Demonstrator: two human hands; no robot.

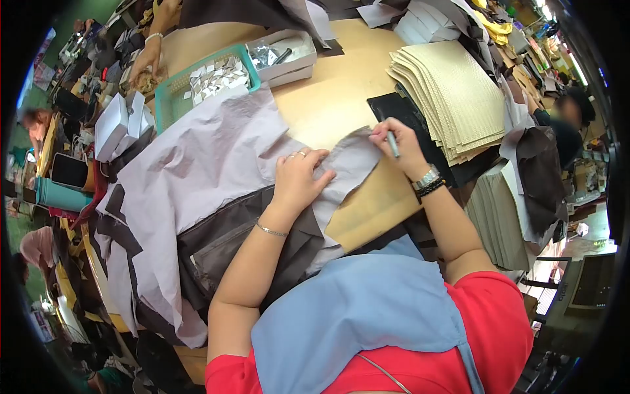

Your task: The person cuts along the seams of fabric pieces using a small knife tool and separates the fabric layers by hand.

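My right hand (403,148) is closed around a slim silver-grey pen (393,144), beside the raised right edge of a pale grey sheet (190,141). The sheet looks like thin leather or lining cloth. My left hand (302,175) lies on this sheet with its fingers slightly bent and the thumb apart. Dark brown material (226,240) with a rectangular seamed panel lies beneath my left forearm. Whether the pale and dark pieces are joined, I cannot tell.
A green basket (172,87) of small white pieces and a white box (296,69) stand at the back left. Stacked cream textured sheets (453,98) lie on the right over a black piece (387,108). Another person's hand (146,62) rests beyond the basket.
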